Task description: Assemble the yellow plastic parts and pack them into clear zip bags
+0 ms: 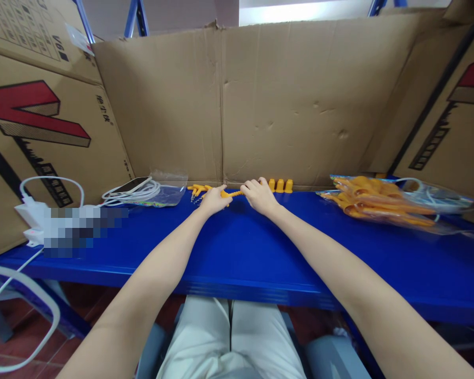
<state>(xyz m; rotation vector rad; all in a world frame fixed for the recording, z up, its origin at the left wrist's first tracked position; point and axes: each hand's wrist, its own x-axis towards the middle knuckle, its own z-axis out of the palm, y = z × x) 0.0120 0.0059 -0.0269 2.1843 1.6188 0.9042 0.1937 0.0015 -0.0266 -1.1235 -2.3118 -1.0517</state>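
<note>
Between my hands, near the back of the blue shelf, is a small yellow piece (pixel 237 193) with a ridged, twisted shaft. My left hand (pixel 214 200) is closed on its thicker left end. My right hand (pixel 260 197) has its fingers bent around the right end, which they hide. Several yellow-handled corkscrews (pixel 197 190) with thin metal spirals lie just left of my left hand. Beside my right hand, yellow caps (pixel 280 186) stand upright in a row against the cardboard; my fingers may cover more of them.
Bagged orange-yellow items (pixel 371 197) lie at the right. At the left are a phone (pixel 132 185), a coiled white cable (pixel 152 190) and a white power adapter (pixel 35 216). A cardboard wall (pixel 300 105) closes off the back of the blue shelf (pixel 253 247).
</note>
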